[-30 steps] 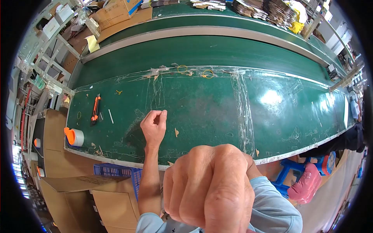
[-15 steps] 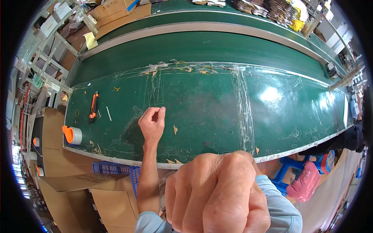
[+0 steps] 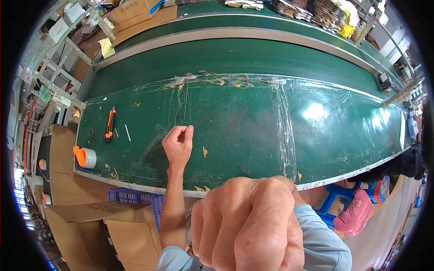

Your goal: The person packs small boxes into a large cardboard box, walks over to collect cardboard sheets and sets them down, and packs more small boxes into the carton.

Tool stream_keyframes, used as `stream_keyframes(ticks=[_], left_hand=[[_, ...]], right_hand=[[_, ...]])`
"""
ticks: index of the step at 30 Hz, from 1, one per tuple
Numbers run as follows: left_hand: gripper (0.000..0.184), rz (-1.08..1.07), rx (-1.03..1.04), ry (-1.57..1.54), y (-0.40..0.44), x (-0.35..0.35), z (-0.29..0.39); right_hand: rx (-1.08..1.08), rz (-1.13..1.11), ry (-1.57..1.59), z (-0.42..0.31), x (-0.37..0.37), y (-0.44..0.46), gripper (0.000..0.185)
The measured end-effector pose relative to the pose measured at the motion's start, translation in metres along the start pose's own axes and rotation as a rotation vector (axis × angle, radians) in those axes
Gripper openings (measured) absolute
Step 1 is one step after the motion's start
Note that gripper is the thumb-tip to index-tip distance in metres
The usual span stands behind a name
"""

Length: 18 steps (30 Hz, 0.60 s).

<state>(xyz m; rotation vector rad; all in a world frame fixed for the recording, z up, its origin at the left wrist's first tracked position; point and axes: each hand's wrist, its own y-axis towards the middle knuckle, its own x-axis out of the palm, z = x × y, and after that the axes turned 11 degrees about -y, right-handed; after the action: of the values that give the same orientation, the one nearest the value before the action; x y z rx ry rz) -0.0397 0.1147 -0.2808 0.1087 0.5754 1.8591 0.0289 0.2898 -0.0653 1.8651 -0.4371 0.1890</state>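
Observation:
My left hand (image 3: pixel 177 147) is held above the green worktop (image 3: pixel 235 131), its fingers curled into a loose fist with the thumb against them. No object shows in it. Close to the camera, my right hand (image 3: pixel 248 221) is a closed fist seen from the back, large over the table's front edge. Nothing sticks out of it, though its palm side is hidden. To the left of my left hand lie an orange and black utility knife (image 3: pixel 110 125) and a thin white strip (image 3: pixel 127 133). A tape roll with an orange part (image 3: pixel 86 157) sits at the left corner.
Rubber bands (image 3: pixel 242 83) and scraps lie along the worktop's far edge. Beyond runs a green belt (image 3: pixel 235 52), with cardboard stacks (image 3: pixel 327 16) behind. Below left are a blue crate (image 3: pixel 131 195) and cardboard boxes (image 3: pixel 131 239). A blue stool (image 3: pixel 337 198) with pink padding stands right.
My right fist has shifted slightly left and turned a little. My left hand stays almost in place, still closed. The view has shifted very slightly.

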Motion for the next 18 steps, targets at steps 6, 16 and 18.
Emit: stream_keyframes(ticks=[6,16,18], left_hand=[[0.016,0.007,0.016,0.0,0.0002,0.0003,0.001],[0.017,0.002,0.004,0.001,0.0001,-0.0004,-0.0008],[0.016,0.002,0.004,0.0,0.0,-0.0002,-0.0003]], right_hand=[[-0.06,0.043,0.021,0.0006,0.0024,0.0032,0.014],[-0.048,0.027,-0.018,-0.002,0.0013,0.0036,0.015],[-0.051,0.049,-0.038,-0.0024,0.0026,0.0037,0.017]])
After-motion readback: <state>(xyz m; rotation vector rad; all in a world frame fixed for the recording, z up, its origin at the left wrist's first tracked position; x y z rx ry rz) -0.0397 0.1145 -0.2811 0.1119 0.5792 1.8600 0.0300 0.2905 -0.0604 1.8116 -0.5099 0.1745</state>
